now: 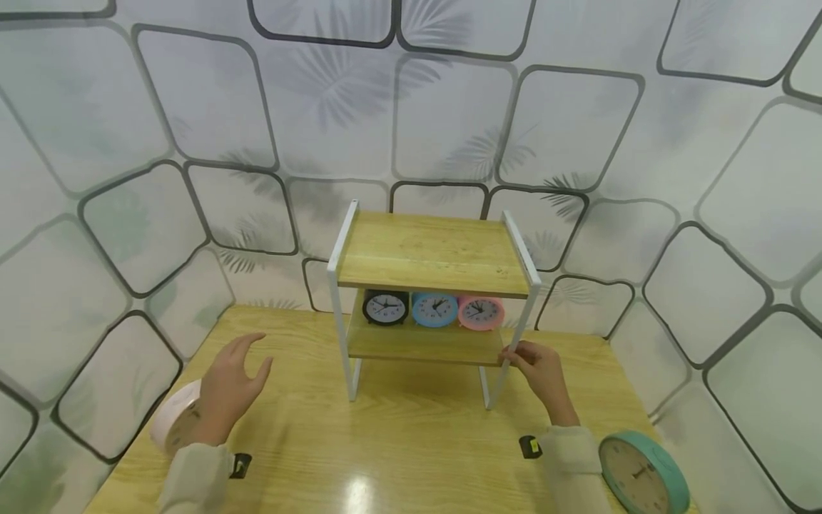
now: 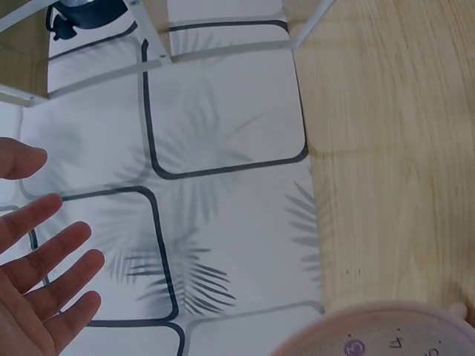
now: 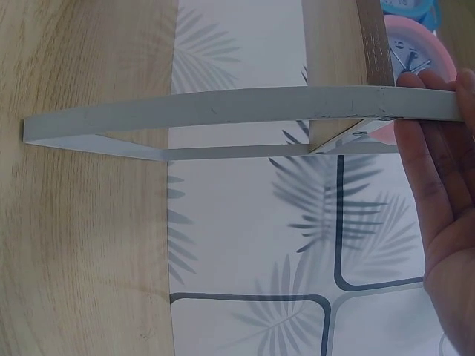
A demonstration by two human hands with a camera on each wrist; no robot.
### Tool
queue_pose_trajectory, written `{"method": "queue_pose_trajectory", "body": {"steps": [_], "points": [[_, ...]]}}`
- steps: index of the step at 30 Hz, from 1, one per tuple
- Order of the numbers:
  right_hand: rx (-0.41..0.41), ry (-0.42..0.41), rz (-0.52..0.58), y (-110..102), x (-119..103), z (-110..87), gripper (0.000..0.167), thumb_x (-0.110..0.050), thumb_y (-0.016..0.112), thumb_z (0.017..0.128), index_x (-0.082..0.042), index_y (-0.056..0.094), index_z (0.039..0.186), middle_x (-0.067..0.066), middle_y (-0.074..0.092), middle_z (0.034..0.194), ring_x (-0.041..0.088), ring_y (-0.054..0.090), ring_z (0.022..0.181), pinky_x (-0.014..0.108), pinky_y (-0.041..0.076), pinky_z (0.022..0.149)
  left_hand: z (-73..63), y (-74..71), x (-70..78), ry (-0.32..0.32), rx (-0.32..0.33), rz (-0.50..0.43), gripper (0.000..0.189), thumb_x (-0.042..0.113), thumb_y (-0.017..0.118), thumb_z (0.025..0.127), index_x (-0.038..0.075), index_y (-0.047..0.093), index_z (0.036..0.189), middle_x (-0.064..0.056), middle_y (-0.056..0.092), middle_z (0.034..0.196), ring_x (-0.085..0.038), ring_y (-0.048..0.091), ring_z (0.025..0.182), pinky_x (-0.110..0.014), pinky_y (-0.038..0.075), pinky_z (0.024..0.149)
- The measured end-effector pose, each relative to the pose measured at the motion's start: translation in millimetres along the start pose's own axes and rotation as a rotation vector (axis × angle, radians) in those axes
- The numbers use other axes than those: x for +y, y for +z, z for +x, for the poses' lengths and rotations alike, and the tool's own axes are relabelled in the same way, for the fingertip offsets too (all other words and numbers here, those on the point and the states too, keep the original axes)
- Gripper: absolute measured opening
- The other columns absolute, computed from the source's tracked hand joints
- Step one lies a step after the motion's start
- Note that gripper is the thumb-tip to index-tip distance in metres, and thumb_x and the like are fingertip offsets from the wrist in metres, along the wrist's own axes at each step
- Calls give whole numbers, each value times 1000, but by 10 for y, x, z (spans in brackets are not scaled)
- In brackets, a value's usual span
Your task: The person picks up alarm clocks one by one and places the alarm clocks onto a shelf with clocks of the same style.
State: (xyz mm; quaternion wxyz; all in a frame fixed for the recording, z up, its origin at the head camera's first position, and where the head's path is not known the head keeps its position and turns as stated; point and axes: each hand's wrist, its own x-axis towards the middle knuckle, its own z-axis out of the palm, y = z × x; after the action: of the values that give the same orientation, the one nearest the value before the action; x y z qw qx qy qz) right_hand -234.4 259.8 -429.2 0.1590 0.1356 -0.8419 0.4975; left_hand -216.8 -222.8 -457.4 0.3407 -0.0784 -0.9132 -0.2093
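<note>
A two-tier wooden shelf (image 1: 430, 250) with white metal legs stands on the table toward the back wall. On its lower tier sit a black alarm clock (image 1: 385, 308), a blue one (image 1: 434, 310) and a pink one (image 1: 481, 313), in a row. My right hand (image 1: 538, 370) grips the shelf's front right leg (image 3: 223, 106) near the lower tier, fingers curled around the white bar. My left hand (image 1: 232, 385) hovers left of the shelf with nothing in it, fingers spread and thumb apart. Partly behind it is a larger pale pink clock (image 1: 168, 414).
A teal round clock (image 1: 644, 471) stands at the front right, beside my right sleeve. Patterned walls (image 1: 449, 128) close in the wooden table (image 1: 385, 442) at the back and both sides. A black wrist device (image 1: 240, 465) shows at my left cuff.
</note>
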Motion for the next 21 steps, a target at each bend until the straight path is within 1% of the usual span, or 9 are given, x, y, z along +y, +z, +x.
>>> {"method": "queue_pose_trajectory", "body": {"steps": [6,8,12,13,17,19,21], "points": [[-2,-2,-1,4,-18,4,6,5,64,83,10,68,85,25,69,80,14,70,72,15,54,69,-87,-93,-34,-50,-27,26,45,15,74,76,5,59,117,-22,61,113,-41,59,97,-47,49,52],[-1,-7,-6,5,-19,6,6,5,64,83,10,68,85,25,70,80,16,71,72,15,54,68,-111,-116,-46,-58,-22,30,45,14,74,75,5,60,117,-23,61,112,-42,59,96,-48,49,52],[0,-11,-12,6,-17,3,6,5,64,83,10,68,84,25,69,80,22,71,72,16,55,68,-149,-155,-89,-53,2,46,44,13,75,73,3,61,114,-24,62,109,-43,60,94,-51,50,55],[0,-10,-11,6,-18,1,6,5,64,83,10,68,84,25,69,80,23,71,72,16,55,68,-158,-164,-102,-55,8,53,44,13,76,73,3,62,114,-24,62,108,-42,60,93,-51,49,53],[0,-7,-5,8,-24,-2,6,5,64,83,10,68,84,26,69,79,20,71,72,17,55,69,-196,-212,-157,-74,6,68,44,13,76,72,3,62,112,-24,62,108,-43,59,94,-52,51,56],[2,-3,-4,8,-28,-3,6,4,64,83,10,68,84,26,69,79,18,71,72,16,55,69,-212,-240,-184,-98,-3,73,44,14,76,72,4,63,112,-25,62,110,-44,59,93,-52,50,55],[5,-1,-9,7,-30,-3,6,4,64,83,10,68,83,26,69,79,16,70,72,16,55,69,-227,-264,-210,-124,-16,73,43,14,75,72,3,63,112,-26,61,110,-44,58,94,-54,50,61]]}}
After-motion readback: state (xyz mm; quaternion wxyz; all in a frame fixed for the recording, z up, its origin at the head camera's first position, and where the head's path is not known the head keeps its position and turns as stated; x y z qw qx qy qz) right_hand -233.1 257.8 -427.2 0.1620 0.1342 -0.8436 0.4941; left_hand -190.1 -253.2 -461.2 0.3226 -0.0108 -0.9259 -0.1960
